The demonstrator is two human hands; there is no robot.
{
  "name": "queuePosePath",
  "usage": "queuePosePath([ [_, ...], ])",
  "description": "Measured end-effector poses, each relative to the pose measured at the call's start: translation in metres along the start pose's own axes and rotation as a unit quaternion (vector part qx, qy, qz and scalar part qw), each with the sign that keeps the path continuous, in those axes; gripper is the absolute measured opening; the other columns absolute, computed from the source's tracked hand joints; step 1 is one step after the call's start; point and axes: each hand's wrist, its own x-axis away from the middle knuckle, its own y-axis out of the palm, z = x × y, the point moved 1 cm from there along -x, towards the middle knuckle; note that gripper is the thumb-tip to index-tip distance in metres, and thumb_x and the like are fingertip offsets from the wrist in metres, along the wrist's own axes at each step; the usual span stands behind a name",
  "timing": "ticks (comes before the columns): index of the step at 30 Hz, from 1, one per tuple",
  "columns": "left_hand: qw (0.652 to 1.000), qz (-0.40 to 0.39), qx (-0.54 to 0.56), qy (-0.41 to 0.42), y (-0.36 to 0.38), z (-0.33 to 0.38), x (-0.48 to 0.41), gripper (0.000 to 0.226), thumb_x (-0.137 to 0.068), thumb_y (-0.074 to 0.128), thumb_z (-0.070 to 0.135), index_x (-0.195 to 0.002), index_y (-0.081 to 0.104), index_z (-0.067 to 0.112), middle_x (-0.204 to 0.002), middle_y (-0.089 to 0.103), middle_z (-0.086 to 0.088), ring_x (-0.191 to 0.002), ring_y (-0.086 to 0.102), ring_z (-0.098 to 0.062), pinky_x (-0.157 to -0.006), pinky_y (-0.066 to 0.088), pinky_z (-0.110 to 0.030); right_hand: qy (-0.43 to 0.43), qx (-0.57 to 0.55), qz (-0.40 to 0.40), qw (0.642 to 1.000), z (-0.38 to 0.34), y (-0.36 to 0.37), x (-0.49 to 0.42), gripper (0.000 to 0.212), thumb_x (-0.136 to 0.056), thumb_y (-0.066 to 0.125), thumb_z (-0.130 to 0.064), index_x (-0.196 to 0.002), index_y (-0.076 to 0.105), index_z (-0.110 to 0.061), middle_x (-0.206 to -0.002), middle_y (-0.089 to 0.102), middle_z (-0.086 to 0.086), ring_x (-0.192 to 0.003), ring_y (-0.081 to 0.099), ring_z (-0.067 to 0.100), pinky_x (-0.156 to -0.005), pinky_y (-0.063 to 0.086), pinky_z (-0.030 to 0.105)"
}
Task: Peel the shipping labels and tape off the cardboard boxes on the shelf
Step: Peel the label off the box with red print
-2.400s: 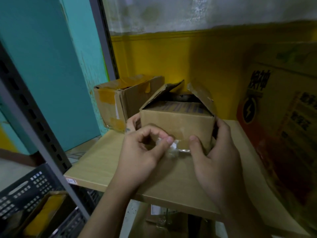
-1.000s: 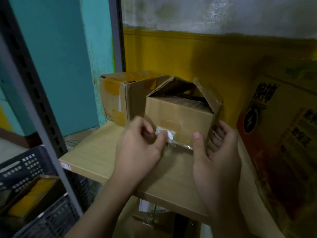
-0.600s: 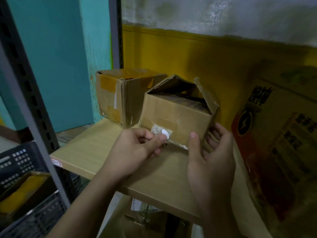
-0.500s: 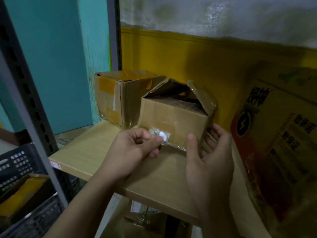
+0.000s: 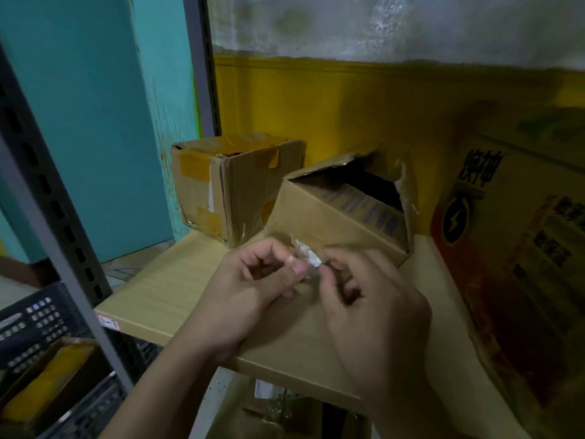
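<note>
On tape (image 5: 306,257): left hand (image 5: 253,291), right hand (image 5: 372,315)

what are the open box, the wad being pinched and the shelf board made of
Open box: matte brown cardboard, flap edge torn ragged. Wad: probably clear glossy tape with white label paper stuck in, crumpled. Shelf board: pale wood grain, smooth; laminate or wood, cannot tell.

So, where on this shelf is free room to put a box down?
Bare: the shelf's front-left corner, between post, taped box and left hand. Crowded: the back, where taped box, open box and carton stand close.
</note>
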Motion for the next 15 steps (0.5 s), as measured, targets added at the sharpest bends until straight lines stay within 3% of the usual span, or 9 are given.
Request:
queuePosePath([
  [3, 1.0, -0.003, 0.006, -0.019, -0.0016, -0.0018, -0.0001, 0.015, -0.083, 0.073, 0.016, -0.075, 0.063, 0.008, -0.09, 0.073, -0.008, -0.079, 0.066, -0.014, -0.073, 0.055, -0.024, 0.019, 0.003, -0.017, 1.0, 0.0016, 0.0006, -0.0007, 0.017, -0.078, 0.07, -0.027, -0.095, 0.073, -0.026, -0.085, 0.066, -0.014, -0.058, 0.053, -0.002, -0.047, 0.042, 0.012],
  [7, 0.999, -0.009, 0.015, -0.038, -0.0052, -0.0018, -0.0008, 0.015, -0.064, 0.073, 0.024, -0.065, 0.062, 0.014, -0.099, 0.073, -0.016, -0.099, 0.068, -0.023, -0.091, 0.05, -0.04, 0.043, -0.017, -0.014, 0.999, 0.0031, 0.0021, -0.0006, 0.018, -0.076, 0.077, -0.02, -0.093, 0.073, -0.024, -0.085, 0.067, -0.012, -0.055, 0.054, 0.0, -0.05, 0.039, 0.01],
  [11, 0.994, -0.013, 0.09, -0.056, -0.0062, -0.0047, -0.0031, 0.015, -0.064, 0.071, 0.013, -0.06, 0.057, 0.015, -0.106, 0.071, -0.023, -0.1, 0.069, -0.029, -0.079, 0.056, -0.031, 0.033, -0.02, -0.014, 0.999, 0.0033, 0.0031, 0.0002, 0.019, -0.077, 0.076, -0.019, -0.095, 0.072, -0.023, -0.084, 0.066, -0.012, -0.056, 0.052, -0.002, -0.049, 0.045, 0.015],
  [15, 0.991, -0.021, 0.125, -0.047, -0.0076, -0.0041, -0.004, 0.01, -0.063, 0.069, 0.014, -0.06, 0.06, 0.018, -0.107, 0.07, -0.025, -0.103, 0.069, -0.033, -0.079, 0.058, -0.031, 0.05, -0.027, 0.058, 0.997, 0.0036, -0.0018, -0.0019, 0.021, -0.076, 0.073, -0.019, -0.096, 0.069, -0.021, -0.08, 0.058, -0.014, -0.055, 0.043, -0.008, -0.053, 0.04, 0.004],
])
